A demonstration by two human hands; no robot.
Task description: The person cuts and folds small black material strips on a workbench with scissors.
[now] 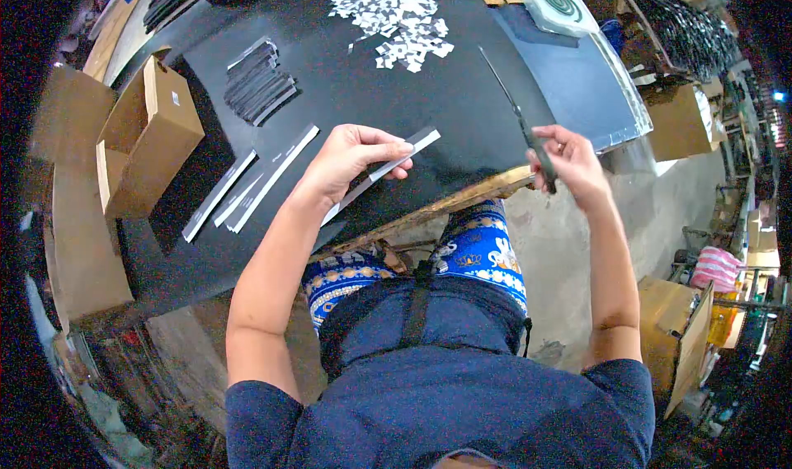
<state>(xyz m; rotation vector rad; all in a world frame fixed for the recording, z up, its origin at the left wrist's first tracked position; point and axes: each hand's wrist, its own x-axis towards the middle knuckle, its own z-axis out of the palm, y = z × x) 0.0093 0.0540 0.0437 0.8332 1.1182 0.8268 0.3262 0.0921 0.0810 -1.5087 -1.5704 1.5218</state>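
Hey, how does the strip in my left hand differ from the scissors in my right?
The strip shows a pale surface; the scissors look dark. The strip is a flat band, while the scissors taper toward their tips. The strip slants up rightward; the scissors point up leftward. Both are long and narrow.

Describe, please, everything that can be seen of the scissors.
The scissors look dark and slender, with long, thin blades that appear to be metal, and a dark handle of unclear material. The right hand holds them by the handle. The blades point forward and slightly left, over the black tabletop. They show almost as one line, so I cannot tell whether they are fully closed.
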